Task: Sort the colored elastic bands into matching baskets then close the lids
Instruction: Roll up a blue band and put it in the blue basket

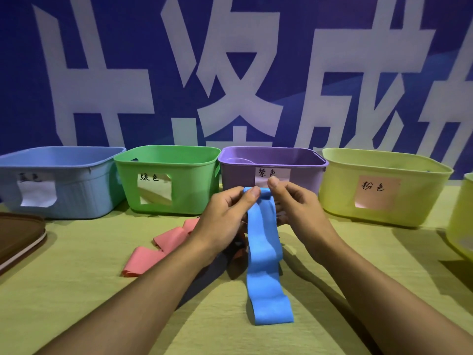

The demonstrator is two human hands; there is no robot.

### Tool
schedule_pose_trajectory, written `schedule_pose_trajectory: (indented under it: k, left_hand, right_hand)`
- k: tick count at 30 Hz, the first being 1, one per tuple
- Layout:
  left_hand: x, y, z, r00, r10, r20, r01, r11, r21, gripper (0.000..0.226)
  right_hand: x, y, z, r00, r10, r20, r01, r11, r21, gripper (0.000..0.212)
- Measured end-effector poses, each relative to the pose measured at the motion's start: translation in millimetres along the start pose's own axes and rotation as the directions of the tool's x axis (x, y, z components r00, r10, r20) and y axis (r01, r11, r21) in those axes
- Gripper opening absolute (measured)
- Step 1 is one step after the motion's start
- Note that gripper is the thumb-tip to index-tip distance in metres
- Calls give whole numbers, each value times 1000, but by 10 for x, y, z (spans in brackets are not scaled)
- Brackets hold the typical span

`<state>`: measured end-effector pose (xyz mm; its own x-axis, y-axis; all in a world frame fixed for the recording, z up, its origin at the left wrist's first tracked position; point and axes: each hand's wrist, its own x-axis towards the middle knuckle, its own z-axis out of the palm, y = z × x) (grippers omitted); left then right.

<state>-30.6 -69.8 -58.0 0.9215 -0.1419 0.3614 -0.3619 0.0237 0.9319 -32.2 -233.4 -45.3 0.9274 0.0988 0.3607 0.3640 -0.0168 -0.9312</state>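
Fingers of the left hand (225, 216) and right hand (299, 208) pinch the top fold of a blue elastic band (265, 254), its long axis hanging toward the counter (76, 303). Blue basket (74, 190) lies far left, nearer the left hand; matte, limp strip.

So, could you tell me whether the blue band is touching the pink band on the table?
Apart. The head view shows the blue band hanging from both hands, with bare table between it and the pink band to its left.
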Motion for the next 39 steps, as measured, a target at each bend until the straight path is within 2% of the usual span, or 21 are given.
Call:
schedule_pose_trajectory:
  k: [3, 7, 10, 14, 17, 22, 27, 31, 36, 39]
  left_hand:
    - [-3, -13, -7, 1000, 8, 27, -8, 1000, -3, 43]
    - [6, -37, -16, 999, 32, 40, -32, 999, 8, 30]
    - [14, -58, -22, 999, 39, 36, -40, 999, 4, 19]
    - [9, -53, -7, 999, 5, 37, -4, 1000, -26, 32]
    - [-10, -9, 15, 999, -26, 41, 29, 998, -62, 25]
    - [-2, 18, 4, 997, -68, 44, 72, 992, -102, 52]
    - [1, 53, 16, 996, -86, -4, 86, 996, -33, 49]
    - [-17, 54, 20, 999, -31, -25, 31, 999, -12, 45]
    - [0, 31, 10, 999, 49, -19, -49, 999, 7, 70]
    - [-12, 42, 7, 997, 76, -4, -76, 997, 29, 61]
  right_hand:
    - [20, 16, -14, 999, 17, -30, -19, 998, -63, 54]
    - [9, 12, -19, 1000, -22, -17, 21, 998, -62, 39]
    - [5, 1, -18, 998, -60, -14, 59, 997, -54, 35]
    - [13, 6, -16, 994, -102, -25, 102, 995, -22, 31]
    - [23, 26, -7, 992, -126, -26, 126, 992, -11, 28]
    - [31, 56, -5, 987, -157, 17, 157, 988, 0, 24]
    - [27, 57, 2, 984, -168, 56, 170, 985, -28, 21]
    - [27, 66, -2, 981, -184, 63, 187, 982, -37, 22]
    - [-16, 31, 17, 992, -106, 68, 105, 994, 19, 24]
    - [-42, -32, 20, 999, 7, 36, -9, 999, 37, 41]
